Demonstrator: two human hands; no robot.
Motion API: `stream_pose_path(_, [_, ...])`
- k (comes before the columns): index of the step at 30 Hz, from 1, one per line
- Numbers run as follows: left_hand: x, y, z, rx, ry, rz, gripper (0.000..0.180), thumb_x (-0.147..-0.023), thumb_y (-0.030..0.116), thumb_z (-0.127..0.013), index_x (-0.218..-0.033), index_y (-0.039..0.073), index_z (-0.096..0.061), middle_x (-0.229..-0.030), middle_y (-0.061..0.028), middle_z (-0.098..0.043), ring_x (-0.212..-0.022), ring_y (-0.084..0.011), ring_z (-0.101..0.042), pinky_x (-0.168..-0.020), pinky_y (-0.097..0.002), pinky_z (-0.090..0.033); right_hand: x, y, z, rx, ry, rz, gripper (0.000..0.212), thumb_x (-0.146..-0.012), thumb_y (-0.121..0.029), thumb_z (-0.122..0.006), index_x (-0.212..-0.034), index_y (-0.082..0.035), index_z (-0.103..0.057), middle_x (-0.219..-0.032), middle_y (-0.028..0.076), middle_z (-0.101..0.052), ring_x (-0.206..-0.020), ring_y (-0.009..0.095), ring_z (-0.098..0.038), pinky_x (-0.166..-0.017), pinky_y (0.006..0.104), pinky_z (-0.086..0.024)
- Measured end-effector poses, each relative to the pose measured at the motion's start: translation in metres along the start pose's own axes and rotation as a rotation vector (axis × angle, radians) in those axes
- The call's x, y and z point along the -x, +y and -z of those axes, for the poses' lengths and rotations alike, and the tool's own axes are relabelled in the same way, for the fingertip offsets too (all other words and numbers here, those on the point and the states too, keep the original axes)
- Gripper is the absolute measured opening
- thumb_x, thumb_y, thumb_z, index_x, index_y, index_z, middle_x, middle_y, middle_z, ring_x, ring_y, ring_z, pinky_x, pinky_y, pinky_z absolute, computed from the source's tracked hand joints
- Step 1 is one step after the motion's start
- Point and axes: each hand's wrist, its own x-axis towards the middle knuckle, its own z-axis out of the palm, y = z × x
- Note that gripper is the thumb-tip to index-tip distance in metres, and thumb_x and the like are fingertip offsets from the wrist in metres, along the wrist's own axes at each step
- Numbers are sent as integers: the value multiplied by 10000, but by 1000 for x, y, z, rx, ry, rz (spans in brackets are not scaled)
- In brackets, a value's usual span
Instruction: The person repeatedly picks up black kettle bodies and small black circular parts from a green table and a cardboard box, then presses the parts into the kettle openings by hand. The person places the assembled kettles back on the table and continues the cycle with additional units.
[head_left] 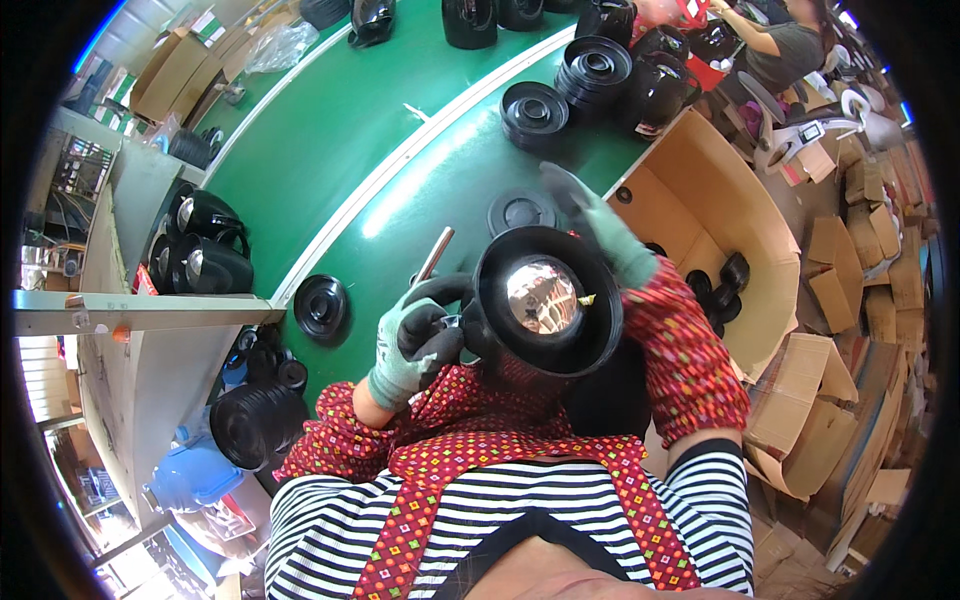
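Note:
A black jug (495,345) is held in front of my body with its wide round end facing up. Inside shows a shiny silver dome (541,298) with a small yellowish bit on it. My left hand (412,335), in a green and black glove, is closed round the handle at the jug's left side. A metal rod (434,254) sticks up out of that same hand. Beyond the jug's far right rim, my gloved right hand (612,232) has its fingers stretched out, somewhat blurred, with nothing visible in it. Just past the jug lies a black disc (520,212) on the green table.
Stacked black round lids (534,112) stand at the far right, beside black jugs (655,90). An open cardboard box (745,200) holding small black parts adjoins the table at right. More jugs (215,265) and a lid (321,307) are at left. Another person (785,55) works at far right.

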Motion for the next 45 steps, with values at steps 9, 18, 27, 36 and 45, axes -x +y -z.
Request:
stream_pose_path(9, [-65,44,-23,-354,-326,-425,269,-806,164,-894,-918,-23,-737,-1401,-253,-660,-1228,-374,-699,-1043,-414,-531,162,-35,27,-406,-149,-199,578,-975,-291,-766,-1442,3,-595,-1321,108,-709,-1180,199,-685,-1032,355,-548])
stream_pose_path(18, [-74,-27,-37,504,-619,215,667,-1001,149,-703,-1603,55,-432,-1571,-138,-526,-1364,-229,-571,-1110,-386,-505,189,-37,37,-297,-105,139,747,-884,-341,-843,-1463,48,-574,-1353,134,-698,-1201,211,-673,-1033,358,-544])
stream_pose_path(27, [-52,-113,-21,578,-803,601,863,-922,297,-838,-1601,-19,-409,-1540,-165,-560,-1386,-240,-553,-1164,-407,-473,77,-51,31,1,-401,-58,834,-818,-324,-880,-1474,89,-572,-1408,157,-678,-1269,199,-623,-1098,360,-487])
stream_pose_path(36, [-66,-101,-1,560,-548,592,830,-909,275,-843,-1571,-19,-439,-1512,-164,-574,-1363,-243,-567,-1144,-403,-482,-209,69,98,483,629,-393,1119,-858,-727,-733,-1666,-72,-320,-1238,140,-647,-961,231,-682,-732,423,-603])
stream_pose_path(45, [-65,-107,20,534,-343,560,797,-895,254,-847,-1540,-19,-468,-1484,-163,-589,-1339,-247,-582,-1124,-399,-491,-180,89,106,863,653,-332,510,-1051,-406,-557,-1339,4,-652,-1270,292,-705,-1154,463,-696,-970,523,-575])
